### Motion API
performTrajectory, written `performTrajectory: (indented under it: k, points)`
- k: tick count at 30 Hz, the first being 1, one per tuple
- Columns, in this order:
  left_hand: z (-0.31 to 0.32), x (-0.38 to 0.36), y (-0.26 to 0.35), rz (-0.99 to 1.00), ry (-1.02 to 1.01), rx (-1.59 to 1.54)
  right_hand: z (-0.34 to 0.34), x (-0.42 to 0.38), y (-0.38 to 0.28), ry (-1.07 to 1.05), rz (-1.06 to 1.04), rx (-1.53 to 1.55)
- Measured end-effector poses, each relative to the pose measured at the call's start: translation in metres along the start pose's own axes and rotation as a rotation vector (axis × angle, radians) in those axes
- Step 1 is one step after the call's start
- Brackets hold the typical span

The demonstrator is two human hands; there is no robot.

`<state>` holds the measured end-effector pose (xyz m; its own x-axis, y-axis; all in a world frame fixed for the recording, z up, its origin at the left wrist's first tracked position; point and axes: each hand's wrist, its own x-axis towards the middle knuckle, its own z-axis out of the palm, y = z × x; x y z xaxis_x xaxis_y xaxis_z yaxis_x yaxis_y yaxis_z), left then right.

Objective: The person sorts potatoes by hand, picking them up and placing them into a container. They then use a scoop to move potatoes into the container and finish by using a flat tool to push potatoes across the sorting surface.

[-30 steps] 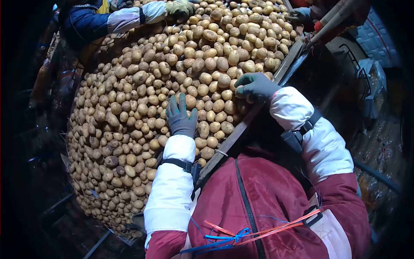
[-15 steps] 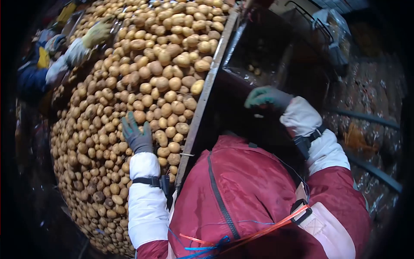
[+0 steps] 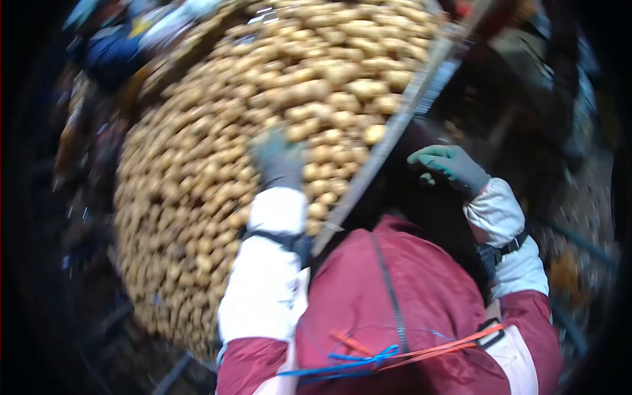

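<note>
A big heap of potatoes [image 3: 197, 197] spreads across the left and middle of the head view. My left hand [image 3: 278, 158], in a grey and green glove, lies over the potatoes. Motion blurs its fingers, but the thumb stands apart and no potato shows in its grip. To the right of the board, my right hand [image 3: 451, 166] hangs in the air over a dark space. It wears the same kind of glove, with fingers loosely bent and apart, and I see nothing held in it.
A wooden board [image 3: 388, 151] edges the heap on its right, between my hands. Another person's sleeve [image 3: 115, 56] shows at the upper left, across the heap. Dark bars [image 3: 582, 247] and netted sacks lie at the right, blurred.
The view has swung, so the heap and board sit further right and tilt more. My left hand stays over the potatoes, further up the picture. The other person's gloved hand has moved towards the top edge.
</note>
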<state>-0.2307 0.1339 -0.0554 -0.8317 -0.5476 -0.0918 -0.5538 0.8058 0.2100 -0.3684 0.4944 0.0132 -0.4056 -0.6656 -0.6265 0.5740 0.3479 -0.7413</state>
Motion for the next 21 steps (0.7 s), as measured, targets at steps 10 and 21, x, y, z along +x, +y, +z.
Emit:
performTrajectory:
  k: [10, 21]
  points:
    - [-0.073, -0.211, -0.165, -0.422, 0.238, -0.033, 0.161, 0.097, -0.007, -0.488, 0.155, -0.231]
    - [-0.078, -0.274, -0.226, -1.218, 0.465, -0.216, 0.208, 0.125, 0.036, -0.83, -0.16, -0.636]
